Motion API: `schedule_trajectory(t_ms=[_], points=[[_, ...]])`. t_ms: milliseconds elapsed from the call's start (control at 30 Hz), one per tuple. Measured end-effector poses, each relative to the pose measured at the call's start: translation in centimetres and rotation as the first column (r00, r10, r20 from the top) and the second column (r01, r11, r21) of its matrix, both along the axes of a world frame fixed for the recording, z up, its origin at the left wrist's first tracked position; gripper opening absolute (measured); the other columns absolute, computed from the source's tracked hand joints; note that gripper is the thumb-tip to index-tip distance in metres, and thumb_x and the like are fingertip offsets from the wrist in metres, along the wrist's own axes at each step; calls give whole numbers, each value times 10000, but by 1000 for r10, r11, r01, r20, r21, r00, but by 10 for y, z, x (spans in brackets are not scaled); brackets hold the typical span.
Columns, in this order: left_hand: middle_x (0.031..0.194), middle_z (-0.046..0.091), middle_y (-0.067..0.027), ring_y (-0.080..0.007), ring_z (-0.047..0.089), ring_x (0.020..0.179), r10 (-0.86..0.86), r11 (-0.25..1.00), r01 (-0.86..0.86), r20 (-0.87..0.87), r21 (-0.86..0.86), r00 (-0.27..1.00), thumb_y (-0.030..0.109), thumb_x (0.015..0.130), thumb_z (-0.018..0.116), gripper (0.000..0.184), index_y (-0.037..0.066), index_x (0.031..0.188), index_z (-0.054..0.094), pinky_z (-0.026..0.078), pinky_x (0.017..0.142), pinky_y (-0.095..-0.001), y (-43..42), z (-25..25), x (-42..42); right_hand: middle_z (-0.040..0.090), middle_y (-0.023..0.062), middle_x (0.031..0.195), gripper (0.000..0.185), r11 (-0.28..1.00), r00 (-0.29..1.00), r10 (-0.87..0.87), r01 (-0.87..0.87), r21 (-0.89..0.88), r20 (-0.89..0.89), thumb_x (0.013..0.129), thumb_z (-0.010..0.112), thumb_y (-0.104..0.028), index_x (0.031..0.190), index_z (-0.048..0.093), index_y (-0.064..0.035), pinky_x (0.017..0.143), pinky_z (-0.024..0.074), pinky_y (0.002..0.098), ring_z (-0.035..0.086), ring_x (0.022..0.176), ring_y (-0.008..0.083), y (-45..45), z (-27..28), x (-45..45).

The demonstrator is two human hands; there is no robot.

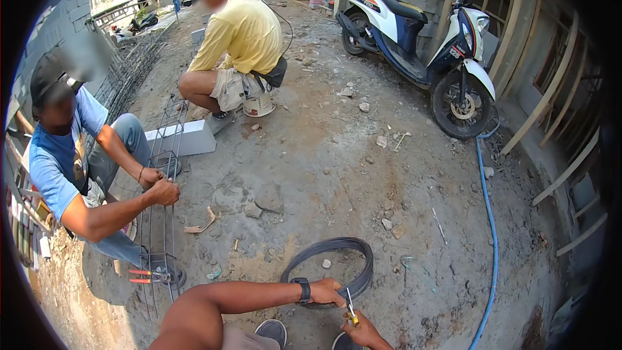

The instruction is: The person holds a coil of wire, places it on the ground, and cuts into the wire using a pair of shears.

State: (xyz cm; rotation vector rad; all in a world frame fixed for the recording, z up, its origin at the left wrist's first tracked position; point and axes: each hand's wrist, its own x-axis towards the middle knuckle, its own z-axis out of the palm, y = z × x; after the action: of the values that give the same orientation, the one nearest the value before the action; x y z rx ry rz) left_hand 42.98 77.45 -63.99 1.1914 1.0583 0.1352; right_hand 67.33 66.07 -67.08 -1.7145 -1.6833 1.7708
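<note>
A coil of dark wire (368, 260) lies on the ground in front of my feet. My left hand (326, 291), with a black watch on its wrist, is closed at the near edge of the coil, and its fingers are partly hidden. Just to the right and nearer to me, my right hand (364, 332) is wrapped round a yellow-handled tool (352, 317). The tool's metal end points up beside my left fingers; its exact kind is too small to make out.
At left a person in blue (68, 168) grips a steel rebar cage (170, 220); red-handled pincers (150, 276) lie across it. Further back, a person in yellow (243, 42) sits near a pale block (184, 139). A motorbike (421, 52) and blue hose (490, 220) are at right.
</note>
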Motion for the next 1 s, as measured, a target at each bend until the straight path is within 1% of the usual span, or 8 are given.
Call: schedule_trajectory(t_ms=[100, 200, 333, 500, 700, 800, 900, 1000], points=[[815, 685, -44, -122, 590, 758, -43, 999, 43, -36, 12, 998, 320, 780, 861, 364, -1, 903, 737, 456, 658, -331, 2, -6, 6, 701, 198, 1017, 405, 1000, 997, -1, 0, 16, 71, 905, 692, -245, 1242, 611, -35, 860, 540, 442, 702, 966, 355, 4, 7, 1], [831, 683, -42, -116, 580, 776, -66, 998, 67, -55, 21, 996, 339, 796, 864, 389, -6, 917, 731, 452, 671, -325, 0, -2, 10, 705, 225, 1054, 373, 999, 991, -26, 20, 45, 132, 912, 697, -270, 1201, 617, -48, 868, 544, 473, 700, 1004, 409, 1, 14, 0], [860, 687, -34, -107, 571, 796, -112, 992, 117, -88, 51, 990, 337, 833, 854, 400, -14, 985, 736, 455, 687, -315, -5, 4, 13, 709, 233, 1083, 369, 996, 995, -17, 8, 90, 103, 918, 707, -296, 1182, 613, -56, 866, 544, 494, 693, 1021, 440, -9, -5, 4], [899, 696, -17, -108, 570, 811, -93, 995, 93, 7, -47, 996, 295, 883, 828, 344, -2, 1036, 745, 466, 708, -311, -6, -17, 12, 710, 239, 1079, 396, 998, 997, 29, -33, 48, 78, 926, 709, -341, 1170, 608, -46, 862, 544, 494, 693, 1024, 444, -7, 1, 13], [863, 693, -60, -133, 583, 802, -120, 990, 128, -145, 49, 982, 342, 837, 844, 407, -16, 990, 725, 469, 702, -339, -8, -20, 20, 698, 233, 1092, 435, 997, 998, 53, -52, 49, -19, 939, 693, -366, 1196, 607, -26, 894, 528, 460, 692, 1037, 393, -10, -16, 22], [825, 684, -113, -164, 593, 775, -103, 974, 149, -252, 171, 962, 386, 790, 854, 478, -35, 958, 703, 468, 691, -364, -11, -21, 25, 701, 148, 987, 464, 997, 992, -74, 70, -44, -105, 939, 712, -356, 1250, 620, -24, 848, 534, 402, 691, 928, 276, -16, -37, 15], [804, 675, -148, -191, 603, 756, -82, 962, 149, -278, 229, 957, 405, 766, 859, 509, -43, 938, 687, 468, 686, -388, -15, -19, 26, 691, 111, 974, 461, 997, 999, -23, 22, -79, -22, 942, 702, -331, 1289, 620, -37, 826, 527, 358, 665, 895, 211, -10, -37, 16], [792, 668, -158, -206, 609, 748, -64, 962, 128, -258, 241, 964, 406, 760, 862, 507, -38, 918, 675, 468, 686, -403, -19, -22, 23, 693, 110, 970, 467, 1000, 1000, 14, -14, 12, -7, 941, 701, -331, 1306, 622, -51, 814, 525, 359, 665, 883, 205, -13, -39, 17]])
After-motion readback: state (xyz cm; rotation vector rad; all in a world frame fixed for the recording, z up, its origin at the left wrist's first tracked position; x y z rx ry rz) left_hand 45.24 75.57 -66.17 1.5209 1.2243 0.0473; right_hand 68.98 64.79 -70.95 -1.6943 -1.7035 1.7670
